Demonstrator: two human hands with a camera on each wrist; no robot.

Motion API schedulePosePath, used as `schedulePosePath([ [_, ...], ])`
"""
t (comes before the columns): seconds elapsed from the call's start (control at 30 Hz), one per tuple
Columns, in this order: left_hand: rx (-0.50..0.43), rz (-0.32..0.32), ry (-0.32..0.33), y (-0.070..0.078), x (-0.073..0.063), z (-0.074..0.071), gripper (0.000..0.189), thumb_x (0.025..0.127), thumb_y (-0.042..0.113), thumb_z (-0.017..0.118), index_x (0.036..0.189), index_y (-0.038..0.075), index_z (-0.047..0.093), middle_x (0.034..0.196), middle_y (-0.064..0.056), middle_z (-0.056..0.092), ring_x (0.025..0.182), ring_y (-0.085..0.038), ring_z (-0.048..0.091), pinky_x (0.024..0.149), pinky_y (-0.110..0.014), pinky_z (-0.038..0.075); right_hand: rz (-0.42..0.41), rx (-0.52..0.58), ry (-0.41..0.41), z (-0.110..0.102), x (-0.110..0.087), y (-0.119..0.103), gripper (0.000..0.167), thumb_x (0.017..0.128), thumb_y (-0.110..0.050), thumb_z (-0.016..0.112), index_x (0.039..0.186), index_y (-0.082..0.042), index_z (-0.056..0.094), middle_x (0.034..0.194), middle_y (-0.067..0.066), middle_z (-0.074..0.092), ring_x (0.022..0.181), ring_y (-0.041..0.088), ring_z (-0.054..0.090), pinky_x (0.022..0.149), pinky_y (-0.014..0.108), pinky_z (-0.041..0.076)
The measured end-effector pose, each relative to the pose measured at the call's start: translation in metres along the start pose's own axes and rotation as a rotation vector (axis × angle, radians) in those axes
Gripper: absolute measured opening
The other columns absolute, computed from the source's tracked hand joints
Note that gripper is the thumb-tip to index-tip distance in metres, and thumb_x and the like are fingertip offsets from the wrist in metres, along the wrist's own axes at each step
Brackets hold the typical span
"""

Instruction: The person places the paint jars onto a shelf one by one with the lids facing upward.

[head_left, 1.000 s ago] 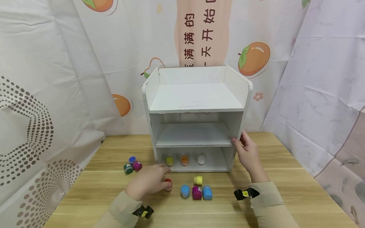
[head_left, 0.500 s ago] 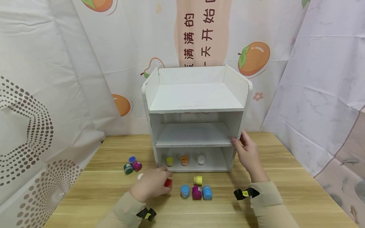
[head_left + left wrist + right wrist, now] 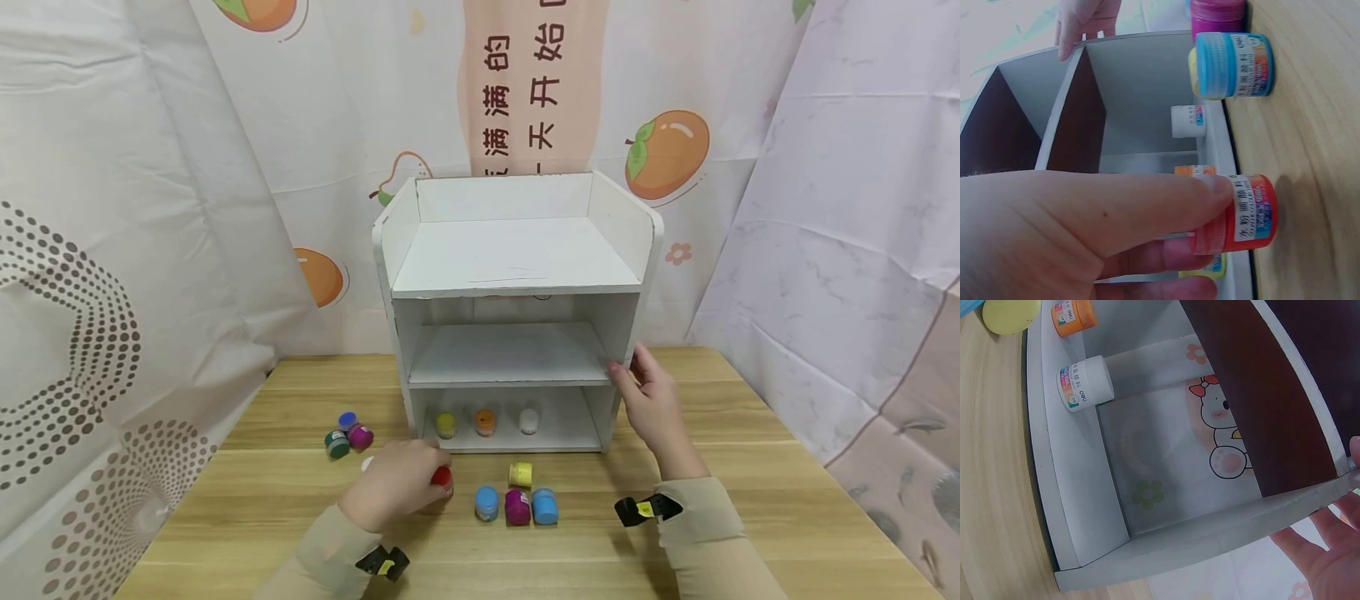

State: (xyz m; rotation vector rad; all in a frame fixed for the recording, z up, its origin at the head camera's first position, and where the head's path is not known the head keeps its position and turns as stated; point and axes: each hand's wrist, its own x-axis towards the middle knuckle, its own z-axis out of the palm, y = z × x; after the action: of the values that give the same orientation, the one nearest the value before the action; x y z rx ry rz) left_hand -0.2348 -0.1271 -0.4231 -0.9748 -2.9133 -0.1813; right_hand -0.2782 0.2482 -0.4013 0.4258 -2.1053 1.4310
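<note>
A: Leftmost on the table [image 3: 255,492]?

B: A green jar [image 3: 337,445], a dark blue jar [image 3: 348,420] and a plum jar [image 3: 362,437], clustered. To their right, nearer, a white lid [image 3: 366,463], partly covered by the left hand [image 3: 397,482].

A: And that hand?

B: Half closed, pinching the red jar [image 3: 1252,212] by its upper part between thumb and fingers. The jar is just near of the shelf [image 3: 517,258], toward its left end; whether its base touches the table cannot be told.

A: Its handling?

B: By appearance, light, stiff, smooth enough to slip, and not very fragile; its fill is unseen. Best held with the thumb opposite 2 fingers on the straight sides, just below the lid, since force on the lid alone might turn it.

A: Further right?

B: On the bottom level, 3 jars spaced apart: lemon jar [image 3: 446,426], orange jar [image 3: 486,422], white jar [image 3: 528,422]. Nearer, on the table: left sky-blue jar [image 3: 487,504], purple jar [image 3: 517,507], yellow jar [image 3: 521,474] beyond it, right sky-blue jar [image 3: 545,507].

A: Rightmost?

B: The right hand [image 3: 654,404], slightly parted, straddling the shelf's right panel at the middle board: thumb at the front edge, fingers outside. The shelf is presumably stiff and far heavier than a jar; that edge suits a steadying hold.
</note>
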Motion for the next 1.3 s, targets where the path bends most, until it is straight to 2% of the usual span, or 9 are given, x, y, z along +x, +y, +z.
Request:
schedulePosePath([
  [0.2,0.009,-0.005,0.053,-0.003,-0.003,-0.011,0.021,0.086,0.035,0.082,0.095,0.017,0.074,0.084,0.007,0.062,0.070,-0.008,0.053,0.058,-0.026,0.045,0.002,0.011,-0.004,0.000,0.000,0.001,0.045,0.104,-0.010,0.059,0.148,-0.003,0.049,0.135,0.024,0.058,0.130,0.035,0.052,0.091,0.013,0.046],
  [0.4,0.035,0.000,0.101,-0.004,-0.010,-0.026,0.019,0.087,0.035,0.081,0.095,0.019,0.074,0.088,0.007,0.064,0.071,-0.007,0.053,0.060,-0.026,0.047,-0.005,-0.009,-0.002,0.001,-0.002,-0.026,0.042,0.103,-0.002,0.057,0.143,0.009,0.048,0.131,0.030,0.058,0.127,0.044,0.052,0.091,0.012,0.046],
  [0.6,0.018,0.006,0.110,-0.003,-0.015,-0.036,0.019,0.087,0.034,0.081,0.093,0.018,0.073,0.085,0.007,0.061,0.069,-0.007,0.049,0.059,-0.025,0.044,-0.013,-0.021,-0.005,0.001,-0.003,-0.038,0.041,0.103,-0.001,0.057,0.142,0.011,0.048,0.129,0.031,0.059,0.125,0.045,0.053,0.090,0.012,0.046],
  [0.83,0.023,0.015,0.092,-0.003,-0.012,-0.031,0.020,0.089,0.036,0.080,0.096,0.018,0.074,0.089,0.006,0.063,0.071,-0.007,0.051,0.061,-0.026,0.046,-0.012,-0.019,-0.005,0.002,-0.004,-0.036,0.043,0.103,-0.003,0.057,0.144,0.006,0.048,0.130,0.029,0.059,0.126,0.041,0.053,0.091,0.012,0.045],
  [1.13,0.039,0.050,0.057,0.007,0.000,-0.022,0.022,0.091,0.039,0.077,0.098,0.018,0.073,0.090,0.007,0.062,0.070,-0.007,0.051,0.062,-0.028,0.045,-0.008,-0.011,-0.003,0.000,-0.004,-0.036,0.039,0.103,-0.002,0.057,0.140,0.010,0.050,0.128,0.031,0.060,0.125,0.044,0.053,0.090,0.012,0.046],
  [1.3,0.053,0.082,0.085,0.010,0.009,-0.017,0.019,0.093,0.038,0.075,0.097,0.020,0.072,0.088,0.008,0.062,0.069,-0.006,0.052,0.062,-0.028,0.046,-0.001,-0.012,-0.006,0.000,-0.005,-0.038,0.040,0.104,-0.003,0.057,0.141,0.010,0.049,0.128,0.031,0.059,0.126,0.042,0.053,0.090,0.012,0.046],
])
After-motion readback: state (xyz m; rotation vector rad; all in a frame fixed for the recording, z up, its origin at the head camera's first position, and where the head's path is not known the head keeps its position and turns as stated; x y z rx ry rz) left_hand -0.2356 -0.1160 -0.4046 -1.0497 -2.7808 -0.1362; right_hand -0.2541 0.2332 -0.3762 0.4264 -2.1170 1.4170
